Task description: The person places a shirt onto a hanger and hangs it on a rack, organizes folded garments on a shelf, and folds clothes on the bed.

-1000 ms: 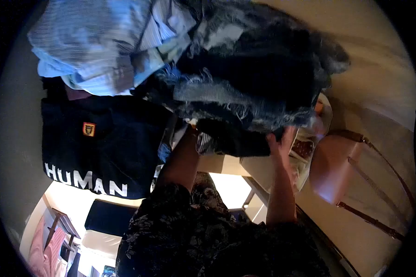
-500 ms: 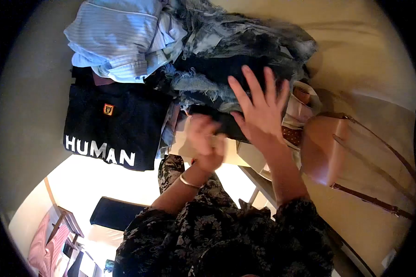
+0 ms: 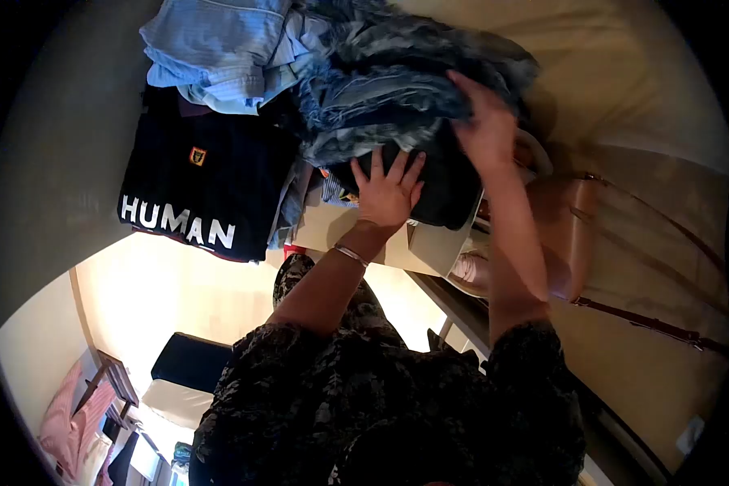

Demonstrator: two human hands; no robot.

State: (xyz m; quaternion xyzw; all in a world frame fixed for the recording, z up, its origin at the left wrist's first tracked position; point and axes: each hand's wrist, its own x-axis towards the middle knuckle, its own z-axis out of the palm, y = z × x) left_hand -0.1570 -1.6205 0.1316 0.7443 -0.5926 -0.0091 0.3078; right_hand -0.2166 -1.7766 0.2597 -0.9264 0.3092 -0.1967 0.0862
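My left hand (image 3: 387,194) lies palm down with fingers spread on a folded black garment (image 3: 449,182) in an open cardboard box (image 3: 324,223). My right hand (image 3: 489,134) is at the right edge of the frayed blue denim garment (image 3: 381,89), its fingers and thumb around that edge; some fingers are hidden. Grey mottled cloth (image 3: 356,139) shows along the front of the denim, just beyond my left fingertips. Left of the box is a folded black T-shirt (image 3: 202,182) with white lettering reading HUMAN and a small orange-edged patch.
Folded light blue striped shirts (image 3: 211,49) are piled behind the T-shirt. On the right, a tan handbag (image 3: 571,235) with long straps lies on the yellowish bed cover (image 3: 640,324). A dark-topped bench (image 3: 190,368) and pink striped cloth (image 3: 73,413) are at lower left.
My left hand has moved forward and spread onto the black garment. My right hand has shifted right to the denim's edge. More of the denim now shows, and the black garment is exposed in front.
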